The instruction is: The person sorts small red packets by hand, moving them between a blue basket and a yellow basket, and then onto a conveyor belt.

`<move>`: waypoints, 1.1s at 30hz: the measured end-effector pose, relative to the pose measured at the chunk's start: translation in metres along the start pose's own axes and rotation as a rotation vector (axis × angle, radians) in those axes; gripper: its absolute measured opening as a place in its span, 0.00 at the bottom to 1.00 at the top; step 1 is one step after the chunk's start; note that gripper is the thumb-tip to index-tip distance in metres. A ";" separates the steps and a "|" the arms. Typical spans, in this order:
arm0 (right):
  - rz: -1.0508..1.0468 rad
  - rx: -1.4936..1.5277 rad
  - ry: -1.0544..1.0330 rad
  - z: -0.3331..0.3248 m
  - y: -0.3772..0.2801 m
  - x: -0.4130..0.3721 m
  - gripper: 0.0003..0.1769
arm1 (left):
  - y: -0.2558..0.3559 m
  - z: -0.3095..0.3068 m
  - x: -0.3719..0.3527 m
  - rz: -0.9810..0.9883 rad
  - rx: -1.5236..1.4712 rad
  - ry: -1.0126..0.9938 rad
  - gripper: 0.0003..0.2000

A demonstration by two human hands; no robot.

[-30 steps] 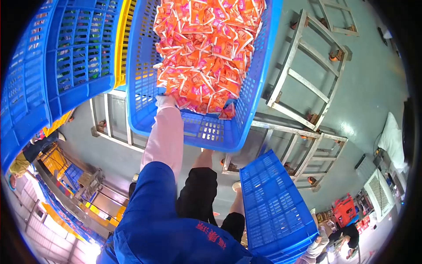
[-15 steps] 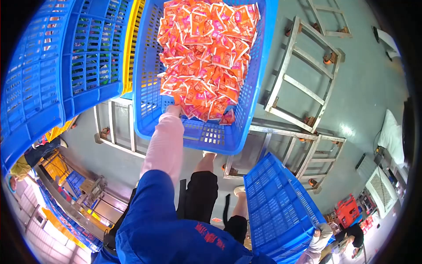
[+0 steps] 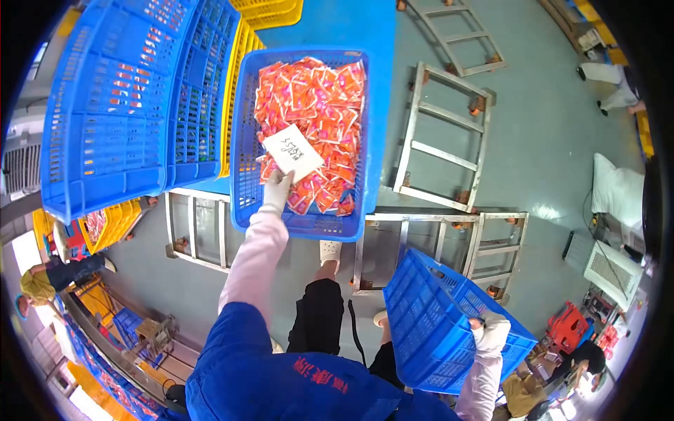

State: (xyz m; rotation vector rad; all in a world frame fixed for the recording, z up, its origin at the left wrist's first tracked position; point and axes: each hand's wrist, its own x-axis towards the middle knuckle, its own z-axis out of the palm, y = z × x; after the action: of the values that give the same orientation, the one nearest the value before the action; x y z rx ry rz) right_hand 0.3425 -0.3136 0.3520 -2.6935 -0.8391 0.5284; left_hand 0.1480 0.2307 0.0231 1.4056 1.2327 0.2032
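My left hand (image 3: 278, 188), in a pale glove, pinches the lower edge of a white card (image 3: 295, 152) with dark handwriting on it. The card is over a heap of orange-and-pink sachets (image 3: 309, 91), which lie in a blue plastic crate (image 3: 298, 226). At the lower right, my right hand (image 3: 491, 332), also gloved, grips the rim of a second blue crate (image 3: 425, 319), held tilted beside my leg. Its thumb and fingers wrap the edge.
Tall blue crates (image 3: 116, 112) and a yellow crate (image 3: 237, 77) stand left of the sachets. Metal wheeled frames (image 3: 446, 158) rest on the grey-green floor (image 3: 544, 168) to the right. Other people (image 3: 53, 277) are at the far left and lower right.
The white card has come into view in my left hand, which was down at the sachets. The crate in my right hand has swung up and turned. My view has shifted.
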 end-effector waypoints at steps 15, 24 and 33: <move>0.040 0.253 0.214 -0.117 0.183 -0.246 0.35 | -0.031 -0.007 -0.395 -0.477 0.817 -0.420 0.17; 0.594 0.515 0.658 -0.177 0.245 -0.391 0.33 | 0.118 0.210 -0.473 0.037 0.948 -0.534 0.15; 0.646 0.100 0.539 -0.237 0.274 -0.322 0.19 | 0.122 0.333 -0.423 -0.025 0.728 -0.555 0.10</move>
State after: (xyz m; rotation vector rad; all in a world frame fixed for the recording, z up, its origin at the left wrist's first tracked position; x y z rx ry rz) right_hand 0.3289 -0.7556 0.5508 -2.7574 0.2018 -0.0577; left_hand 0.2771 -0.2589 0.2445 1.8850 0.8742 -0.6815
